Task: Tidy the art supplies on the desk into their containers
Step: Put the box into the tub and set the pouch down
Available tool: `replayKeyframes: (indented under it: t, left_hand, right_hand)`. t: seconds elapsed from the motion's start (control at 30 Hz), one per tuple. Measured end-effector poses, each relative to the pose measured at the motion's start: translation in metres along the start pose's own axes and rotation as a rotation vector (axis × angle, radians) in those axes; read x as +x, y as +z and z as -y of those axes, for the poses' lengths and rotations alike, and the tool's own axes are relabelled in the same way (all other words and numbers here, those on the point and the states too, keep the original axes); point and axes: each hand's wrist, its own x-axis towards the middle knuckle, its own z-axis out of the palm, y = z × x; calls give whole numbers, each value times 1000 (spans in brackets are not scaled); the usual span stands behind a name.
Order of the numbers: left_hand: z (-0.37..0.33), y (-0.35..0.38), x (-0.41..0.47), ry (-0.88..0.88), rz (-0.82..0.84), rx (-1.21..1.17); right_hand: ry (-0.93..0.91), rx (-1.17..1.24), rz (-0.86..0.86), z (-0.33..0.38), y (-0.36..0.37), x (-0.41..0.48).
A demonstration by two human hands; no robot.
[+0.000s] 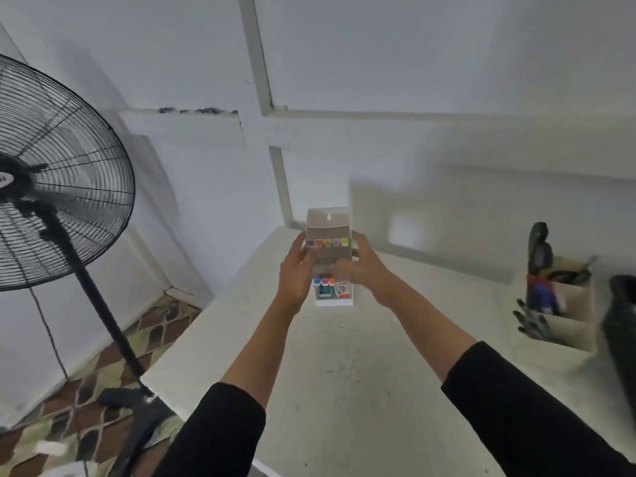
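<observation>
**Clerk:** Where is the task item?

**Inspector:** The marker box [329,234] is upright over the desk [344,380], towards the far left corner. Its top flap is raised and a row of coloured caps [327,242] shows at the opening. I cannot tell whether its base touches the surface.

**Clerk:** State of the hands?

**Inspector:** Both hold the box. The left hand [295,273] grips its left side with the fingers curled round the edge. The right hand [363,270] is wrapped across the front at mid height, with the fingers closed over the card. Both sleeves are dark and pushed back from the forearms.

**Clerk:** Edges?

**Inspector:** The far edge meets the white wall just behind the box. The left edge runs diagonally towards the near corner, beside the left forearm, and drops to a patterned tiled floor [103,356]. The box is near both of those edges.

**Clerk:** Room for moving?

**Inspector:** There is bare surface between and below the forearms, and more from the box across to the right side.

**Clerk:** What is on the right side?

**Inspector:** A beige compartmented organiser [573,335] stands by the right edge, well apart from the box. A dark-handled tool [538,249] stands in it, too blurred to identify. A dark object [621,321] sits just beside it at the frame's limit.

**Clerk:** Off the desk?

**Inspector:** A black pedestal fan [51,173] stands on the floor to the left, its pole leaning close to the left edge.
</observation>
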Motion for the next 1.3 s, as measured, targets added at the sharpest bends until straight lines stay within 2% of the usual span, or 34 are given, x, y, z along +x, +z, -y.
replayKeyframes:
  t: [0.17, 0.27, 0.43, 0.87, 1.07, 1.3]
  left_hand:
    - [-4, 88, -10, 30, 211, -57]
    - [-9, 133, -24, 43, 315, -67]
    - [-23, 177, -51, 84, 386, -15]
    - [-38, 198, -89, 125, 412, 103]
    - [-40, 198, -88, 102, 407, 122]
    - [-49, 198, -97, 118, 363, 152]
  right_hand:
    - [112, -112, -257, -8, -89, -37]
    - [162, -152, -349, -16, -129, -62]
    - [222, -227, -445, -30, -174, -99]
    - [245, -237, -511, -42, -189, -134]
    - [232, -201, -492, -43, -187, -141]
    - [238, -266, -478, -42, -187, -140]
